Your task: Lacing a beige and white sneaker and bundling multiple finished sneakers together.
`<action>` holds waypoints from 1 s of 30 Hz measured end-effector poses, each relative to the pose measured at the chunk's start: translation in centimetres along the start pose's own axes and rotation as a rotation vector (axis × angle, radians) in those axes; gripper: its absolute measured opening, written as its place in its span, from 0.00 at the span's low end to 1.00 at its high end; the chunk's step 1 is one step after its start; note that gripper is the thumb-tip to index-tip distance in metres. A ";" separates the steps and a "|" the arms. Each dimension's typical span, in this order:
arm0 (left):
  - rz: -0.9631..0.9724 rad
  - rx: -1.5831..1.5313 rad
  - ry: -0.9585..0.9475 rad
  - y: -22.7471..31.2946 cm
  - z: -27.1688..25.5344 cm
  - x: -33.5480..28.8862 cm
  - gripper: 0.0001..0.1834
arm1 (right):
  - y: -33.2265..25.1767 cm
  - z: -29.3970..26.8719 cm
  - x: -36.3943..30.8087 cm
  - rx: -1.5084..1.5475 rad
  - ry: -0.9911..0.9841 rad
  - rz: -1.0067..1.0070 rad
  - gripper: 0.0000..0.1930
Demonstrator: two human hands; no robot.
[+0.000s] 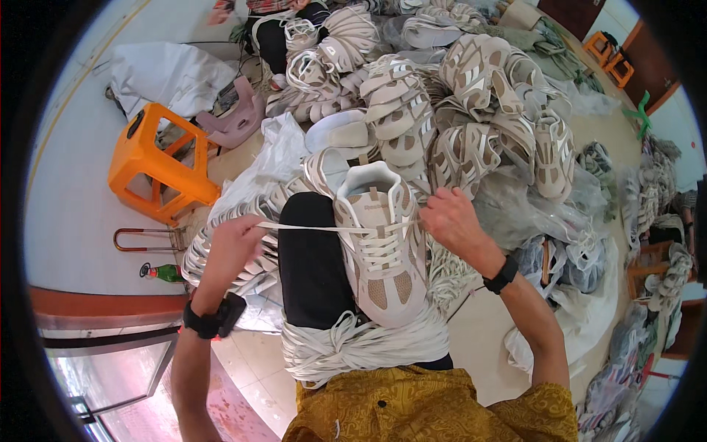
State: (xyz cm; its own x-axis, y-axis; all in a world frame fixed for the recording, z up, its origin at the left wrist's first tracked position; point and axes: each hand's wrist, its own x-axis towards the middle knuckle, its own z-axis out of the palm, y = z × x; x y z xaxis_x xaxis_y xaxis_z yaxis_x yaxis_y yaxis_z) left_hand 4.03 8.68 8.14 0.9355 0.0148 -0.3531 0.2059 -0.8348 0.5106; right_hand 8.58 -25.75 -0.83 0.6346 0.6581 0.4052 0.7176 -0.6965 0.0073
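A beige and white sneaker point(383, 254) rests on my lap with its toe toward me. White lace crosses its lower eyelets. My left hand point(234, 249) is closed on one end of the shoelace point(305, 227), which stretches out level to the left from the tongue. On the other side, my right hand point(453, 221) is pinched beside the shoe's collar, with a short piece of lace running to it from the eyelets. Across my thighs, below the toe, lies a thick bundle of white laces point(361, 350).
Heaped sneaker uppers point(398, 103) fill the floor ahead. An orange stool point(166, 162) and a mauve plastic piece point(236, 114) stand at the left, near a green bottle point(166, 272). Plastic bags point(530, 206) and more shoes lie to the right.
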 end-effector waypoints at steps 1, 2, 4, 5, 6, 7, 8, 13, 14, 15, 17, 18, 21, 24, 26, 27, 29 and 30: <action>-0.058 -0.601 -0.136 -0.9 0.1 0.3 0.12 | 0.0 0.3 -0.1 -0.002 -0.002 0.001 0.07; -0.057 -0.602 -0.137 -1.4 0.7 0.6 0.12 | 0.0 1.0 -0.4 -0.022 -0.168 0.242 0.03; 0.193 -1.446 -0.100 -1.9 1.7 0.5 0.17 | 0.6 1.7 -0.8 -0.045 -0.335 0.474 0.01; 0.183 -1.605 -0.074 -1.9 1.4 0.7 0.17 | 1.2 1.8 -1.1 0.415 -0.302 0.765 0.02; 0.182 -1.610 -0.071 -2.7 0.9 1.1 0.17 | 1.8 1.8 -1.6 0.886 -0.256 1.037 0.05; 0.195 -1.664 0.035 -4.1 0.2 2.0 0.15 | 2.4 2.2 -2.5 0.876 -0.256 1.040 0.05; 0.202 -1.712 0.157 -5.8 -0.8 2.5 0.14 | 2.9 3.2 -3.4 1.383 0.018 0.977 0.08; 0.300 -1.119 0.507 -16.5 -8.7 -0.5 0.14 | 8.2 -0.4 -6.6 2.001 0.728 0.767 0.15; 0.240 -0.526 0.697 -15.9 -9.6 -2.1 0.15 | 12.0 -1.3 -9.5 1.958 0.665 0.581 0.15; 0.216 -0.466 0.751 -18.7 -11.4 -3.4 0.16 | 15.0 -2.4 -11.8 1.929 0.662 0.611 0.15; 0.149 -0.320 0.815 -25.9 -15.5 -4.6 0.17 | 20.8 -5.7 -17.9 1.774 0.690 0.712 0.14; 0.106 -0.224 0.831 -28.8 -17.1 -4.8 0.17 | 23.4 -7.6 -21.1 1.659 0.719 0.776 0.14; 0.051 -0.694 0.959 -38.1 -21.3 -6.6 0.17 | 28.3 -11.7 -26.4 1.526 0.878 0.942 0.13; -0.027 -0.324 1.021 -41.6 -19.3 -4.9 0.17 | 30.4 -14.1 -29.0 1.373 0.961 1.064 0.13; -0.087 -0.181 1.029 -42.4 -18.7 -4.4 0.14 | 32.4 -14.6 -30.0 1.342 0.966 1.089 0.12; 0.048 -0.565 1.050 -42.3 -21.8 -7.1 0.14 | 33.9 -12.6 -30.4 1.386 1.079 1.122 0.12; 0.202 -1.077 0.987 -42.3 -16.7 -6.0 0.14 | 36.1 -16.3 -32.0 1.213 1.170 0.994 0.11; -0.202 -1.121 1.000 -38.3 -13.4 1.0 0.17 | 36.1 -17.1 -31.7 1.160 1.136 1.009 0.11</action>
State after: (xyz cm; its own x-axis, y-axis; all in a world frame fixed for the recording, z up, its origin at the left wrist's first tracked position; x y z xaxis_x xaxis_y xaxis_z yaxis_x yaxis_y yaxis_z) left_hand 0.93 48.04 -1.23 0.5748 0.8160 -0.0616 0.0251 0.0577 0.9980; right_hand 9.47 -76.69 2.22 0.7640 -0.6158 0.1924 0.3721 0.1771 -0.9111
